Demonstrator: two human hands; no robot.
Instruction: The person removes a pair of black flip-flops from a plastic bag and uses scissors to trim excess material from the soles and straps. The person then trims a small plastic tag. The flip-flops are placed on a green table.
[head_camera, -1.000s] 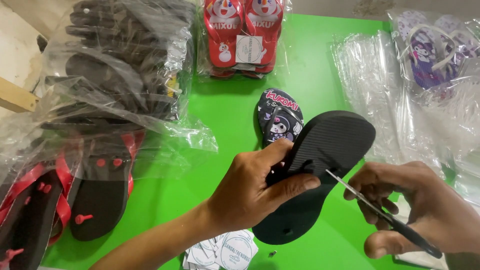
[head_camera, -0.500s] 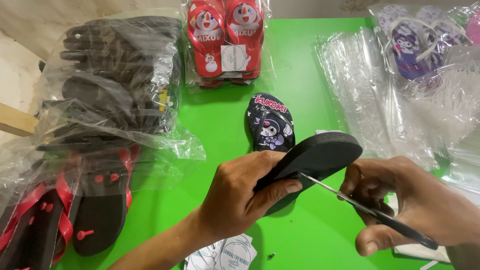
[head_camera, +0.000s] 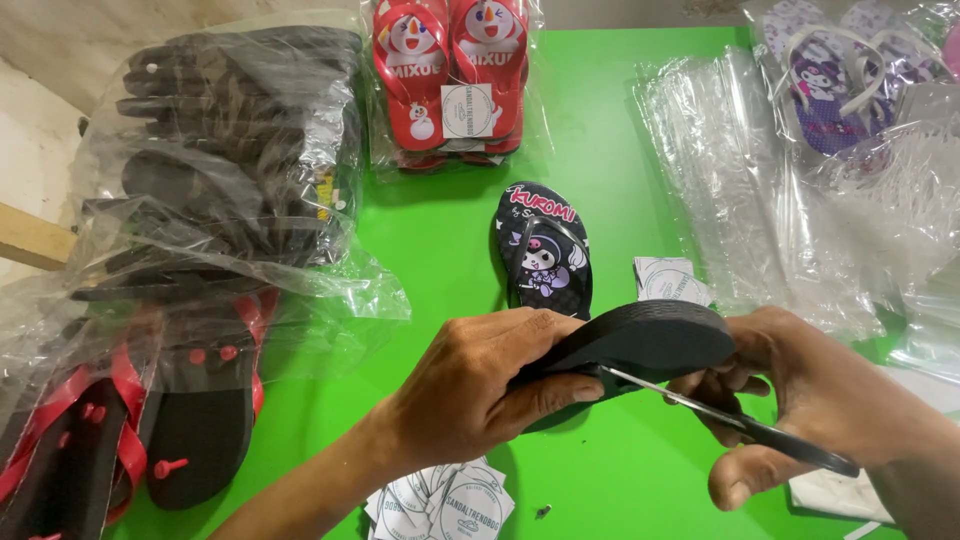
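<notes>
Black sandal (head_camera: 640, 345) held sole-up, scissors (head_camera: 730, 425) at its edge

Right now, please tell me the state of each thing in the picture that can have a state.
Left hand: grips the black sandal, sole up.
Right hand: holds scissors, blades at the sandal.
Printed black sandal: flat on the green table, unwrapped.
Red sandals: bagged.

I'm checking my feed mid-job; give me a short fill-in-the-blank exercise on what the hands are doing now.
1. The left hand grips a black ____ held sole-up.
2. The right hand holds a pair of ____ against its edge.
3. The table surface is bright ____.
4. The matching sandal lies strap-up ____ the hands.

Missing words: sandal; scissors; green; beyond
</notes>
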